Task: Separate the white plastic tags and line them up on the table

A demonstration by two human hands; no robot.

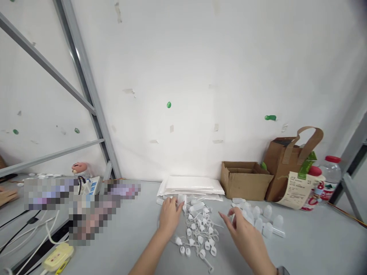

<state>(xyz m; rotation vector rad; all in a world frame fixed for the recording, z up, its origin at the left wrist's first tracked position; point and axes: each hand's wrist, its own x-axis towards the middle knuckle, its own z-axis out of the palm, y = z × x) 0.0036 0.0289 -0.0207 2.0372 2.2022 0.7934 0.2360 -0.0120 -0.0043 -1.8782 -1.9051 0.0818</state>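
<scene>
My left hand [169, 216] is at the far left of a pile of small white plastic caps [202, 229], several with thin looped straps. Its fingers and thumb close around a small translucent plastic bottle [181, 198], partly hidden by the hand. Other translucent bottles [197, 206] lie beside it along the back of the pile. Right of the caps, my right hand [243, 233] hovers with thumb and forefinger apart, and nothing shows between them. Behind it lies a group of frosted, rounded plastic pieces [258, 223], partly covered by the hand.
White flat envelopes [191, 186] are stacked against the wall. To their right stand a cardboard box [248, 187], a paper bag [278, 164] with a receipt, and a red-capped bottle [329, 179]. Cables and a yellow power block [58, 256] lie left, by a metal frame [94, 114].
</scene>
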